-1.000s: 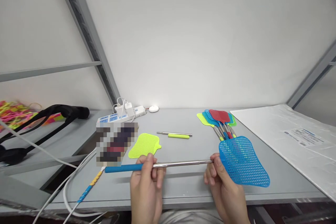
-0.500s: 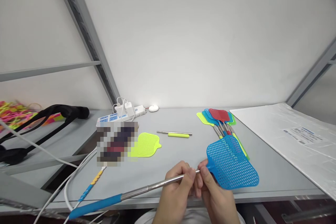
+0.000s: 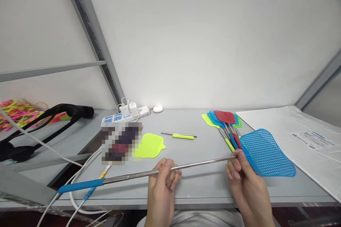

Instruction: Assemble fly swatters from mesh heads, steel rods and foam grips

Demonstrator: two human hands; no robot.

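Note:
A blue fly swatter with a telescopic metal rod and a blue grip is held level across the front of the table. My left hand is closed around the middle of the rod. My right hand pinches the rod's thin end, where it meets the perforated blue head. Beyond my hands lie a loose yellow-green swatter head, a bare metal rod and a yellow-green handle. Behind the blue head rests a pile of assembled swatters, topped by a red swatter.
A power strip with plugged-in chargers and a white round device sit at the back. Cables run down the left, past a pixelated object. A black strapped frame lies left, a white package right.
My hands have moved apart along the rod, and the exposed metal is longer. My right hand and the blue head have shifted right; my left hand and the grip have shifted left.

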